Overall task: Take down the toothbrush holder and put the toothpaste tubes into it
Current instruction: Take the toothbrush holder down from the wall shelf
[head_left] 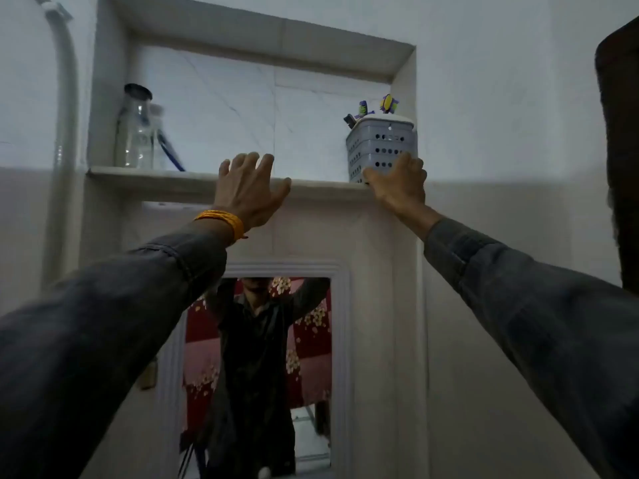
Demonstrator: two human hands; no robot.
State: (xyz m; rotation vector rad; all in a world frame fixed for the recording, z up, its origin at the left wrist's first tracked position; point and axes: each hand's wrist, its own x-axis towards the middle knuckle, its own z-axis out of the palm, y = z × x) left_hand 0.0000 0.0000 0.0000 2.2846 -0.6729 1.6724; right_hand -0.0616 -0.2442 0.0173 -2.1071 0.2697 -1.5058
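Note:
A grey perforated toothbrush holder (380,146) stands at the right end of a high wall shelf (155,174), with purple-and-yellow toothbrush heads poking out of its top. My right hand (401,184) is raised to the holder's lower front, fingers spread and touching it, thumb at its bottom left corner. My left hand (249,191) is up at the shelf's front edge near the middle, fingers apart and holding nothing. No toothpaste tubes are visible.
A clear glass jar (135,133) with a dark lid stands at the shelf's left end, a blue-handled item leaning beside it. Below the shelf a framed mirror (262,368) reflects a person. A white pipe (64,115) runs down the left wall. A dark object (619,150) fills the right edge.

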